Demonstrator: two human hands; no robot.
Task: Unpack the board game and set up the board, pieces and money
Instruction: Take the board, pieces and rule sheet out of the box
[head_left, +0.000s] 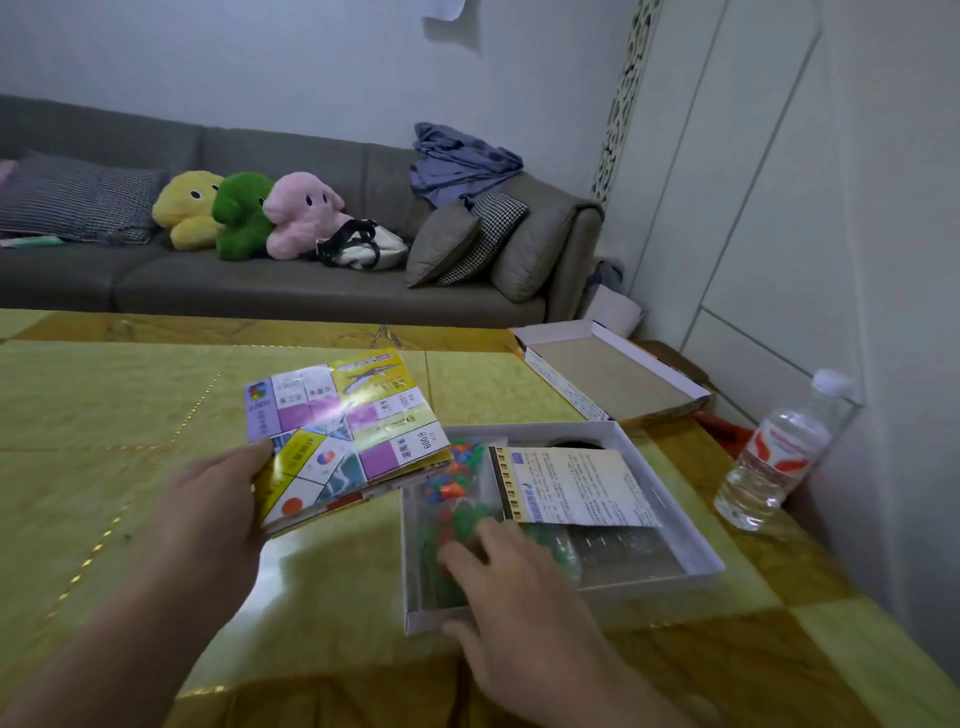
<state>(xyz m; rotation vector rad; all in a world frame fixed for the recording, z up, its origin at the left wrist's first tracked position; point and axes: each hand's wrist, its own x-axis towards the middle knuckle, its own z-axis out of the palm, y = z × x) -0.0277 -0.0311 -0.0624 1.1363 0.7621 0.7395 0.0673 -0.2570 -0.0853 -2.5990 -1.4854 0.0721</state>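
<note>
My left hand (208, 514) grips the folded, colourful game board (343, 436) by its near left edge and holds it above the table, just left of the open white game box (696, 551). Inside the box lie a clear bag of green, red and blue plastic pieces (457, 499) and a printed instruction sheet (576, 486). My right hand (524, 608) reaches over the box's near wall with relaxed fingers, the fingertips touching the bag of pieces. A darker packet (623, 556) lies under the sheet; what it holds is unclear.
The box lid (608, 374) lies upside down at the table's far right. A water bottle (779, 457) stands right of the box near the wall. The yellow-green table (130, 415) stretches left. A grey sofa with plush toys and cushions is behind.
</note>
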